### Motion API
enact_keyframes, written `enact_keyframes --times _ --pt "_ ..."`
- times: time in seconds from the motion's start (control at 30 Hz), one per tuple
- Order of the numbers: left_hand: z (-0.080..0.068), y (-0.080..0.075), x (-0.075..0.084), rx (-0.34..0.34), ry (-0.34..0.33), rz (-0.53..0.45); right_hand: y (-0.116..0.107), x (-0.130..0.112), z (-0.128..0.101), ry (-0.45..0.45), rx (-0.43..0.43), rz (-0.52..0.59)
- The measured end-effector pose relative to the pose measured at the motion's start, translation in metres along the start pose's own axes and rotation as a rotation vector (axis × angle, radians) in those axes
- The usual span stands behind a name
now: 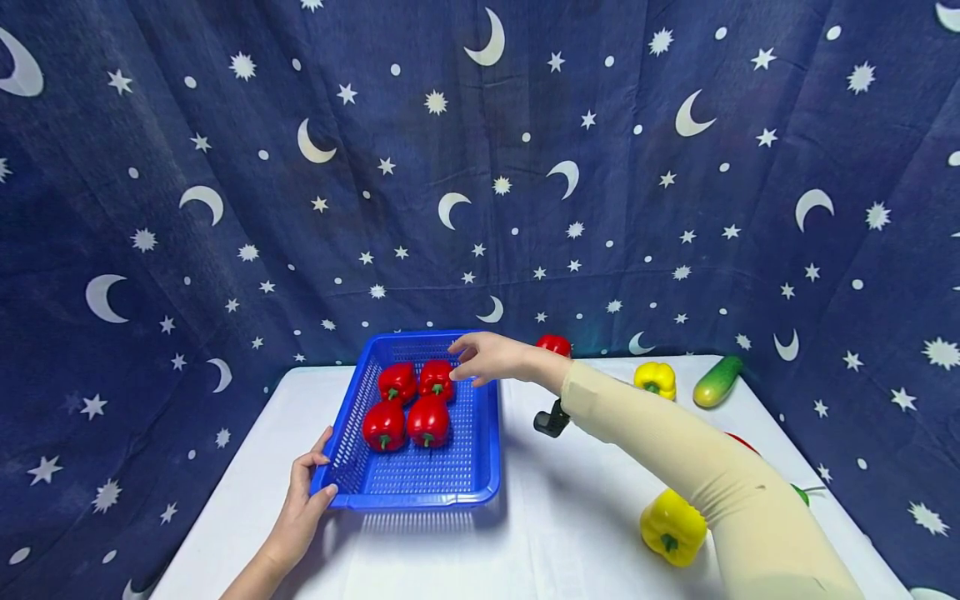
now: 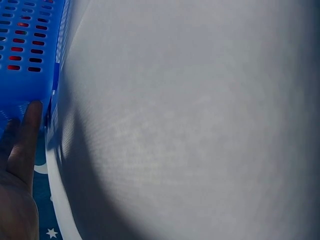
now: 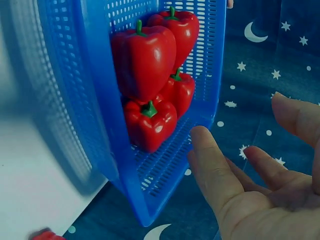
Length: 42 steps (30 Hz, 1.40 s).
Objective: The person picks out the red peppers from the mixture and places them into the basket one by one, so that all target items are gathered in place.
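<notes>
A blue plastic basket (image 1: 416, 501) with perforated walls holds several red bell peppers (image 1: 428, 420), grouped toward its far left part. My left hand (image 1: 303, 492) grips the basket's near left corner, thumb at the front and fingers along the left side. Only part of that hand (image 2: 20, 165) shows in the left wrist view, against the blue wall. Over the basket's far right rim is my right hand (image 1: 486, 357), its fingers spread and slightly bent. Nothing lies between those fingers in the right wrist view, where the peppers (image 3: 150, 60) are apart from the hand (image 3: 265, 195).
Another red pepper (image 1: 553, 344) is at the table's back edge, partly behind my right arm. To the right are two yellow bell peppers (image 1: 655, 379) and a green-yellow cucumber (image 1: 717, 382). My sleeve partly covers red and green items. A starry blue cloth (image 1: 420, 208) hangs behind the white table (image 1: 555, 533).
</notes>
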<state>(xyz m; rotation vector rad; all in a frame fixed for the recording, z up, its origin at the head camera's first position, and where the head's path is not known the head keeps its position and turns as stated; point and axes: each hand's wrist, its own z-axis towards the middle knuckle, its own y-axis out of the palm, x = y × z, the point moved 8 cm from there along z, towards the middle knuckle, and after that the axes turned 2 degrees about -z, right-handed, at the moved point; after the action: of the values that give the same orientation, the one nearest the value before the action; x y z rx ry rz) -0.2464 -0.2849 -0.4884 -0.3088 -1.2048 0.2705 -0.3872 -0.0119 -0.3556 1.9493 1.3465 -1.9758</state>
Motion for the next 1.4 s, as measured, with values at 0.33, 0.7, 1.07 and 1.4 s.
enact_keyframes --times 0.33,0.7,1.07,1.4 --pt "0.000 -0.001 -0.002 -0.002 0.003 0.000 -0.010 0.004 -0.011 -0.050 0.018 0.002" --pt "0.001 0.000 0.002 -0.017 0.056 -0.025 -0.036 0.021 -0.029 -0.044 0.128 0.039" --pt "0.001 0.001 0.001 -0.012 0.059 -0.064 -0.073 0.062 -0.066 -0.012 0.232 -0.059" --pt "0.001 0.001 0.005 -0.001 0.079 -0.076 -0.107 0.113 -0.120 0.052 0.299 -0.058"
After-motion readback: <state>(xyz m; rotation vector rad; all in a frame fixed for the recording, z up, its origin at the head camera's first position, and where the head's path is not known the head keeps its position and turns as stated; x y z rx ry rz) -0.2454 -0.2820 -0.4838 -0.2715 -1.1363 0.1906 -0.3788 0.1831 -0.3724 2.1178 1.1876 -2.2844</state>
